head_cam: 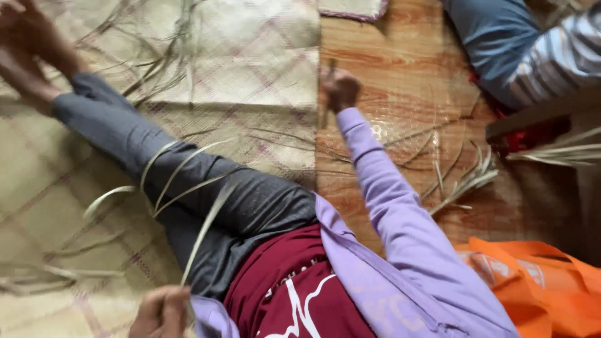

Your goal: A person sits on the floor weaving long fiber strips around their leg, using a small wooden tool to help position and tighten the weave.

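Closest to the camera, at the bottom edge, the person's left hand (161,311) has its fingers curled shut around the ends of some long, pale dried leaf strips (188,178). From those fingers the strips rise and bend over the person's leg in grey trousers (188,181), which stretches out across a woven mat (250,56) toward the top left corner. Beside the hand sits the person's dark red shirt (285,275) under an open purple jacket (388,250). The right arm, in its purple sleeve, reaches out away from the body. At its end the right hand (341,89) is closed in a fist on something thin and dark, held upright; the picture is too blurry to tell what it is. That hand is over the brown wooden floor (400,69), just past the edge of the mat. More loose strips (460,181) lie scattered on the floor to the right of the arm, and others lie on the mat. An orange bag (544,288) rests in the bottom right corner. Another person in blue and striped clothes (532,44) sits at the top right.
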